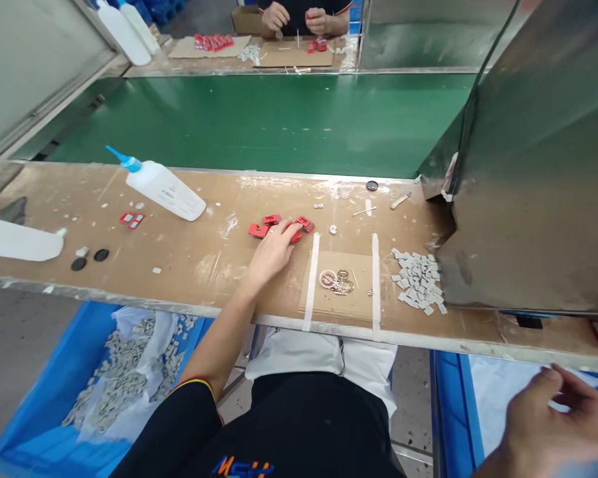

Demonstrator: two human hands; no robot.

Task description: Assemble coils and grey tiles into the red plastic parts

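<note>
Ordering the scene from near to far, we begin at the lower right of the frame: the right hand, blurred, hangs over a blue bin lined with white sheeting; its thumb and forefinger curl towards each other, and we cannot tell whether anything is held. At lower left, a second blue bin contains loose grey pieces and white bags. On the workbench, a taped cardboard pad bears a small round dish beside shiny bits. Just up and left of this pad we find the red pieces, clustered beneath and around the fingers of the left hand, clearly the nearer hand. Those fingers reach forward, slightly spread; whether they clamp a piece we cannot tell. The leftmost piece lies roughly crosswise; the rightmost slants downward to the right. Farther left, a blue-tipped bottle slants towards the upper left, its contents indeterminable. Beyond the green belt, a co-worker's hands appear at top centre.
</note>
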